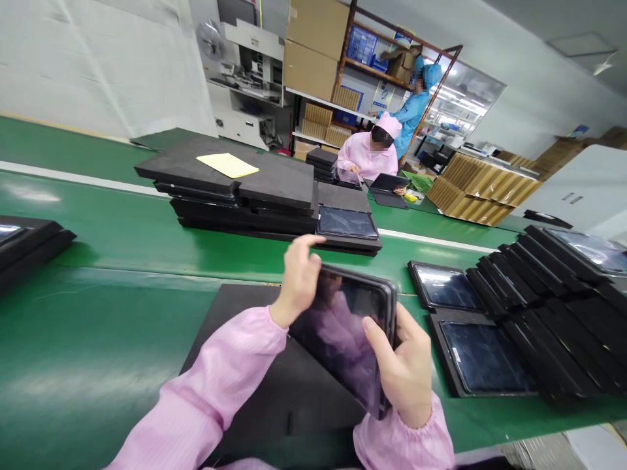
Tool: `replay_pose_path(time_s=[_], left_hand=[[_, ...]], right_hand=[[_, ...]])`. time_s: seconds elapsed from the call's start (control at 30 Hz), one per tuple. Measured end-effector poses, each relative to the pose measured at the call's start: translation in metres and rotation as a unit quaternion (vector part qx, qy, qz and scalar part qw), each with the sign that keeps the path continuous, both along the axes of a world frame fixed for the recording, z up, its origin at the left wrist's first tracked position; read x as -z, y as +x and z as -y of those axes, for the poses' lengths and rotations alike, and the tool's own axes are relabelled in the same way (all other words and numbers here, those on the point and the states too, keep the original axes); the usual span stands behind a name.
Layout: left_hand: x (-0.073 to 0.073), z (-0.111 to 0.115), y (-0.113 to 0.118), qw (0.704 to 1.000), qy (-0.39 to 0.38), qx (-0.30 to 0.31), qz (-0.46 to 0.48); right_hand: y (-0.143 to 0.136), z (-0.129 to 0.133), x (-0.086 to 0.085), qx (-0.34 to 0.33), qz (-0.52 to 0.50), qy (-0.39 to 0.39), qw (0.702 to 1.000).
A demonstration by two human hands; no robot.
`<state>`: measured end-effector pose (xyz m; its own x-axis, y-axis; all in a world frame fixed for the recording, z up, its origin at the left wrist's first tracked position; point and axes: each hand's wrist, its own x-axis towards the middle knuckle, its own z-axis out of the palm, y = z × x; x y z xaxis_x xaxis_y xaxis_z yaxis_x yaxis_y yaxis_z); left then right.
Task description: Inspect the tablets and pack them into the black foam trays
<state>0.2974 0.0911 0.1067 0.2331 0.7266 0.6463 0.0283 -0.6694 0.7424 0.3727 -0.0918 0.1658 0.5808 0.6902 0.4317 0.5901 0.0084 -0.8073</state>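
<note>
A black-framed tablet (350, 326) with a dark, glossy screen is tilted up in front of me. My right hand (406, 362) grips its right edge, the thumb on the screen and the fingers behind. At the upper left corner is my left hand (300, 277), its index finger stretched out past the corner and the other fingers partly bent. Whether the left hand touches the tablet I cannot tell. Beneath the tablet lies a large black mat (235, 333), partly hidden by my arms.
Stacked black foam trays (245, 212) carry a yellow sheet (228, 164). On the right, more trays (553, 313) stand piled beside tablets in trays (484, 356). A foam tray (34, 245) lies left. Across the green table (122, 313) sits a person in pink (369, 153); another stands by shelves.
</note>
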Motion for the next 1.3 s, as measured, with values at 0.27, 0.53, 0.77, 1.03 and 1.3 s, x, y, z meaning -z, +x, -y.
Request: replay_pose_path(time_s=[0.27,0.53,0.77,1.03,1.3], left_hand=[[0.022,-0.067,-0.006,0.947,-0.286,-0.019,0.149],[0.019,-0.082,-0.017,0.936,-0.283,0.008,0.208],[0.013,-0.075,-0.018,0.954,-0.201,0.076,0.208],[-0.001,-0.066,-0.022,0.937,-0.220,0.122,0.243],[-0.031,-0.047,-0.027,0.871,-0.255,0.252,0.335]], right_hand=[[-0.037,-0.017,0.022,-0.037,0.009,0.053,0.998],[-0.051,-0.022,0.036,-0.212,0.115,-0.193,0.951],[-0.024,-0.030,0.022,-0.302,0.046,-0.244,0.920],[-0.008,-0.050,0.039,-0.285,-0.113,-0.257,0.916],[-0.009,-0.074,0.114,-0.212,-0.247,-0.171,0.930]])
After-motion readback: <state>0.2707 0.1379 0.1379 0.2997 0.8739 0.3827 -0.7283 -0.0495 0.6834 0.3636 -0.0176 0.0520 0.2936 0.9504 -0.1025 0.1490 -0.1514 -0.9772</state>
